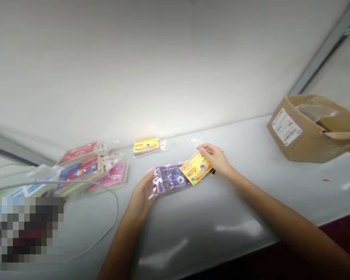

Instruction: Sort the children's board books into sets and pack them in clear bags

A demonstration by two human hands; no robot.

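Observation:
My left hand (143, 194) grips the left end of a clear plastic bag (152, 191) with a purple printed card (170, 179) showing through it. Between the fingers and thumb of my right hand (216, 158) is a yellow printed card (196, 167), tilted and overlapping the right part of the purple one. Whether the yellow card is partly inside the bag, I cannot tell. Something dark, mostly hidden, peeks out below my right fingers. Just behind the hands, a bagged stack of yellow cards (146, 145) lies near the wall.
Bagged stacks of red, blue and pink cards (81, 171) lie at the left. A white cable (116, 210) loops over the grey table (186, 229) beside my left forearm. An opened cardboard box (306, 136) with plastic inside stands at the right. A pixelated patch covers the lower left.

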